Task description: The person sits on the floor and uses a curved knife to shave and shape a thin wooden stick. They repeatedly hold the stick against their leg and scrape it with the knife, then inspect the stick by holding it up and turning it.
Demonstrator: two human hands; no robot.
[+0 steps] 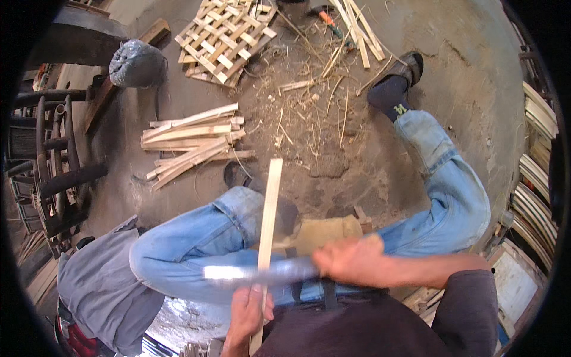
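My left hand [245, 310] is closed around the lower part of a pale wooden strip [271, 202], thumb on its face. The strip stands up lengthwise in front of me, its far end beyond my knees. My right hand [346, 260] grips a knife [262, 272] whose shiny blade is smeared by motion. The blade lies crosswise over the strip, just beyond my left fingers; whether it touches the wood I cannot tell. A tan block or pad [327, 233] sits between my legs, partly behind my right hand.
Cut strips [196, 140] lie piled on the floor at left, below woven lattice panels [223, 38]. Shavings [315, 113] litter the middle, near an orange-handled tool [328, 21]. Dark chair frames [56, 154] stand left; bent strips [535, 196] are stacked right. Grey cloth [113, 279] hangs beside my left leg.
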